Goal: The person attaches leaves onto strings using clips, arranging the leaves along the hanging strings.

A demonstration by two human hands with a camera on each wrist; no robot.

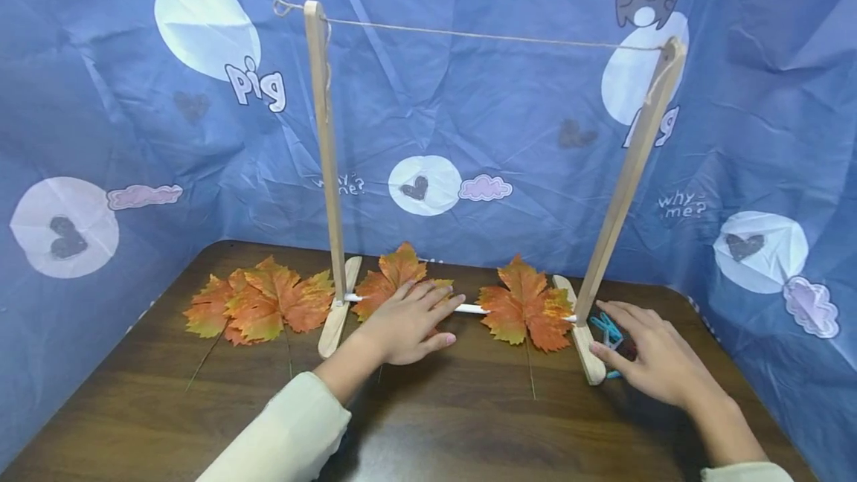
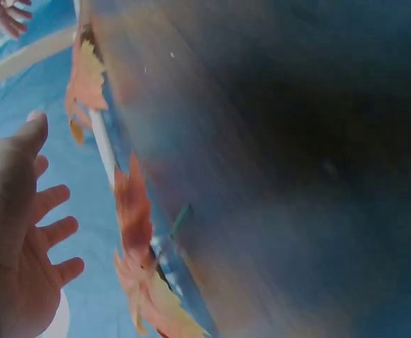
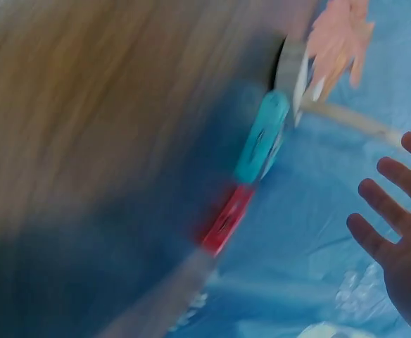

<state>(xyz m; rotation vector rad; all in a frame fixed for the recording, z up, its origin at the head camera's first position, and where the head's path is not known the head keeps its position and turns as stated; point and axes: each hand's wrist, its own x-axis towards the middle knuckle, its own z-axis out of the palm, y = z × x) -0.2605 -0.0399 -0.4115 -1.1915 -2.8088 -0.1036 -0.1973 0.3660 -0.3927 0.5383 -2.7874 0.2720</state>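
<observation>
My left hand (image 1: 408, 326) is spread, fingers straight, over the middle maple leaf (image 1: 399, 268); in the left wrist view nothing lies between its fingers. To the right, my right hand (image 1: 656, 355) hovers by small clothespins (image 1: 608, 327) beside the stand's right foot. It partly covers them. The right wrist view shows a teal clothespin (image 3: 263, 137) and a red clothespin (image 3: 226, 220), apart from the loosely extended fingers. Another orange maple leaf (image 1: 524, 305) lies near the right post, and overlapping maple leaves (image 1: 277, 300) lie outside the left post.
A wooden stand has a left post (image 1: 326, 147), a right post (image 1: 629, 184) and flat feet. Twine (image 1: 482, 33) runs between the post tops, a white rod (image 1: 471, 309) between the bases. Behind the brown table (image 1: 469, 430) hangs a blue printed cloth (image 1: 428, 110).
</observation>
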